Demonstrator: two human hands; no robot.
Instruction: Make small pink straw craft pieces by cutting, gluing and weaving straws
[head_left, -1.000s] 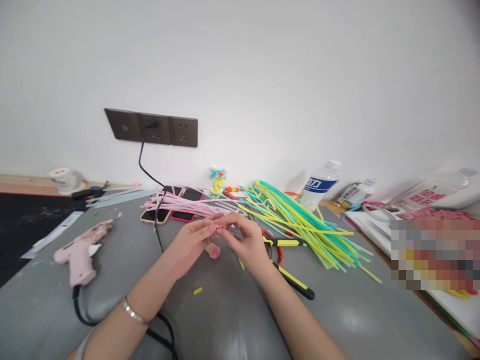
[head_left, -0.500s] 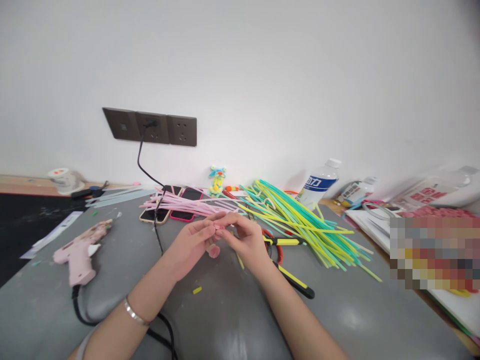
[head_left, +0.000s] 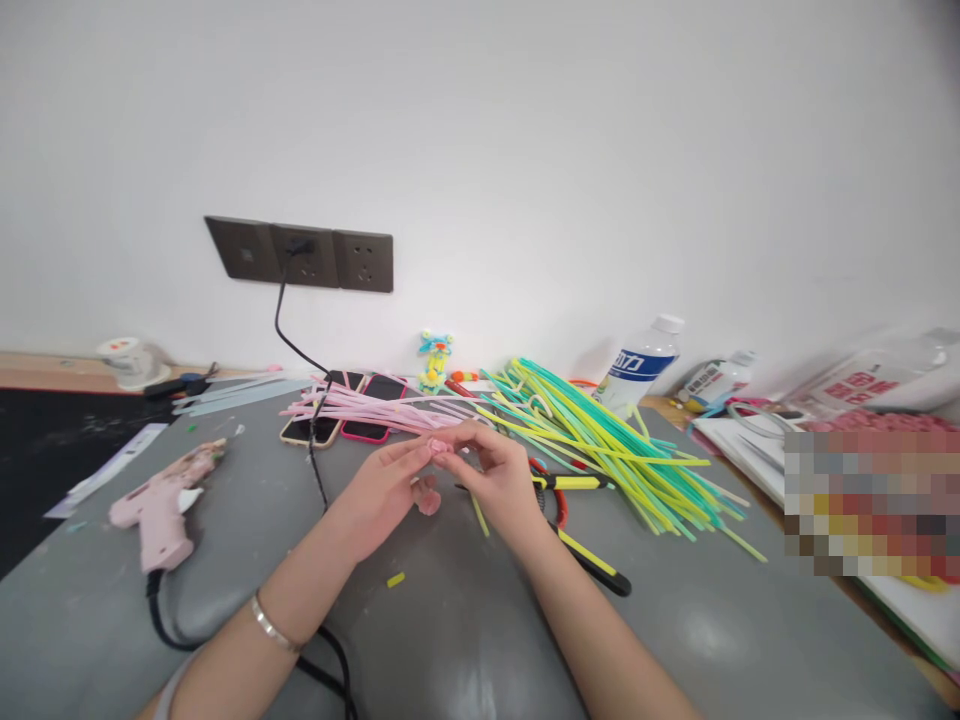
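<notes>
Head view: fingers (head_left: 424, 456) pinch small crinkled pink piece (head_left: 438, 447).

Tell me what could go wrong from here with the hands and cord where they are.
The black cord passes beneath the left forearm, so an arm movement might drag it and shift the pink glue gun. The small pink piece sits between the fingertips of the left hand and right hand, and could slip. The right forearm lies close to the splayed pliers and may knock them.
</notes>
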